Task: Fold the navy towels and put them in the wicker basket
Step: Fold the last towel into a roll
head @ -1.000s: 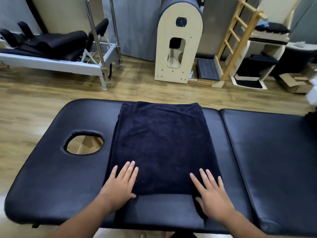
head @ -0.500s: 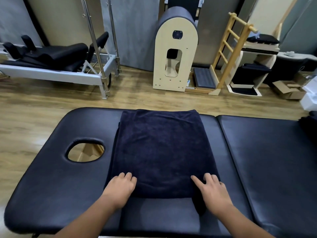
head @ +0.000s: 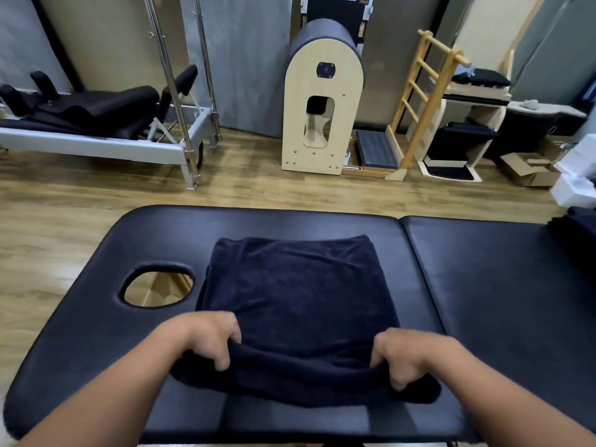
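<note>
Navy towel (head: 296, 291) on massage table (head: 483, 285), left hand (head: 206, 337) and right hand (head: 406, 359) gripping its near edge

The fingers (head: 222, 361) of the left hand (head: 206, 338) and of the right hand (head: 403, 359) curl under the navy towel (head: 296, 295), so their tips are hidden in its near fold. The bench (head: 503, 285) runs out past the right and bottom edges, and a dark cloth heap (head: 577, 233) at the right edge is cut off, too little showing to tell what it is
</note>
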A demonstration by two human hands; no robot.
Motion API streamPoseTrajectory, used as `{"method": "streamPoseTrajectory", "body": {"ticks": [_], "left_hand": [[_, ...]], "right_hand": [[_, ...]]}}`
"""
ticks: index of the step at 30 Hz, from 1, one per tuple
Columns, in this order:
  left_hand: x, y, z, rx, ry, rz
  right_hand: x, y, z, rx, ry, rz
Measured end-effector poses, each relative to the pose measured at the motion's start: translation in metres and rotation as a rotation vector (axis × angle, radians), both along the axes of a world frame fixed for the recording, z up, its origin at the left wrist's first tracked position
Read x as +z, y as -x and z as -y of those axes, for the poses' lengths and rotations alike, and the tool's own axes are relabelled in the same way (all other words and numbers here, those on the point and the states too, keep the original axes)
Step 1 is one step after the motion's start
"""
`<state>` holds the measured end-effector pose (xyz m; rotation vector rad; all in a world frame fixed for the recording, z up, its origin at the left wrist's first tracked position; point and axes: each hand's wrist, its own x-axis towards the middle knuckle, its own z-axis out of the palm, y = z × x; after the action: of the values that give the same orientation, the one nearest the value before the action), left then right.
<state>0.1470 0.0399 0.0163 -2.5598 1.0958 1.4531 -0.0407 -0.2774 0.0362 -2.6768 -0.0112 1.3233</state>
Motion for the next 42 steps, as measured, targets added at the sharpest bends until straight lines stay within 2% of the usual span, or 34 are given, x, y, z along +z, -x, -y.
{"method": "streamPoseTrajectory", "body": {"ticks": [2,7,12,14,15,17,18,19,21,23,25,27,30,34,36,39,42], "left_hand": [[0.008,-0.023,-0.002,0.132,0.090,0.041],[0.019,-0.082,0.007,0.556,0.417,0.186],[0.012,-0.138,0.043,0.750,0.467,0.381],[0.004,-0.152,0.059,0.764,0.433,0.550],[-0.002,-0.155,0.067,0.723,0.409,0.708],[-0.019,-0.153,0.083,0.553,0.411,1.019],[-0.027,-0.144,0.090,0.436,0.459,1.076],[-0.038,-0.132,0.097,0.297,0.494,1.050],[-0.063,-0.096,0.105,0.030,0.439,0.884],[-0.083,-0.069,0.104,-0.046,0.308,0.750],[-0.095,-0.068,0.099,0.032,0.230,0.689],[-0.099,-0.084,0.097,0.131,0.205,0.668],[-0.100,-0.106,0.090,0.219,0.142,0.685],[-0.092,-0.126,0.078,0.466,-0.058,0.675],[-0.080,-0.126,0.081,0.467,-0.145,0.708],[-0.070,-0.111,0.090,0.420,-0.096,0.778],[-0.074,-0.100,0.084,0.576,-0.076,0.586]], "right_hand": [[0.012,-0.021,0.014,-0.067,0.025,0.077],[0.017,-0.079,0.052,-0.315,0.144,0.462],[-0.003,-0.149,0.082,-0.309,0.263,0.717],[-0.013,-0.181,0.093,-0.248,0.336,0.793],[-0.020,-0.194,0.098,-0.243,0.379,0.830],[-0.036,-0.215,0.103,-0.279,0.454,0.907],[-0.042,-0.219,0.100,-0.300,0.463,0.942],[-0.049,-0.220,0.093,-0.299,0.436,0.979],[-0.062,-0.207,0.070,-0.222,0.304,1.015],[-0.073,-0.178,0.041,-0.131,0.163,0.891],[-0.081,-0.154,0.028,-0.127,0.120,0.702],[-0.091,-0.147,0.042,-0.224,0.164,0.573],[-0.098,-0.153,0.077,-0.385,0.275,0.545],[-0.099,-0.159,0.091,-0.478,0.272,0.469],[-0.095,-0.160,0.083,-0.521,0.271,0.483],[-0.092,-0.154,0.069,-0.641,0.267,0.561],[-0.092,-0.154,0.074,-0.820,0.176,0.480]]}}
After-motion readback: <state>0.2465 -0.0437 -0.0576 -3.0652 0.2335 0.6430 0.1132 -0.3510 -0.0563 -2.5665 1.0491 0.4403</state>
